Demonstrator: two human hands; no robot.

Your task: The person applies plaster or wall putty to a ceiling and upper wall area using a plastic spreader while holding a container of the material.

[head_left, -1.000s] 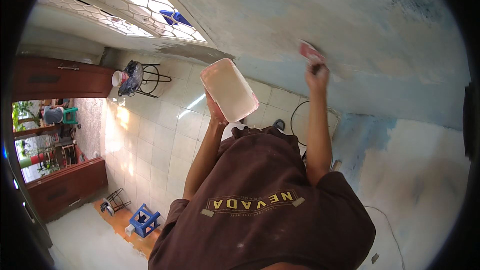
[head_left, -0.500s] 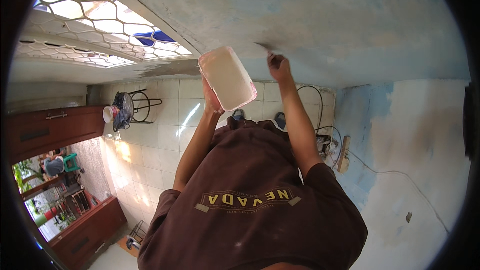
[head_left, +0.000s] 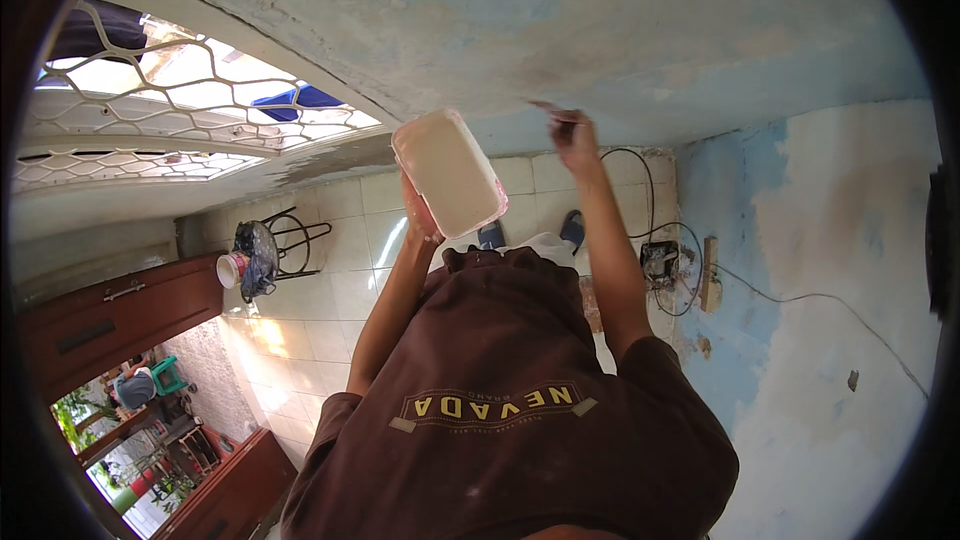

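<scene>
Head view: open room between right hand (head_left: 574, 145) and tray rim (head_left: 499, 197)

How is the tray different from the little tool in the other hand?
The tray is wide, with rounded corners; the tool looks small and thin. The tray shows its broad pale face; the tool appears nearly edge-on and blurry. The left hand holds the tray, the right hand the tool. Both are held above the floor.

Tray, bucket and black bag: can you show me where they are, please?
Tray (head_left: 500, 198), head view: on its pink rim.
Bucket (head_left: 240, 266), head view: on its side wall.
Black bag (head_left: 259, 260), head view: on its crumpled middle.
</scene>
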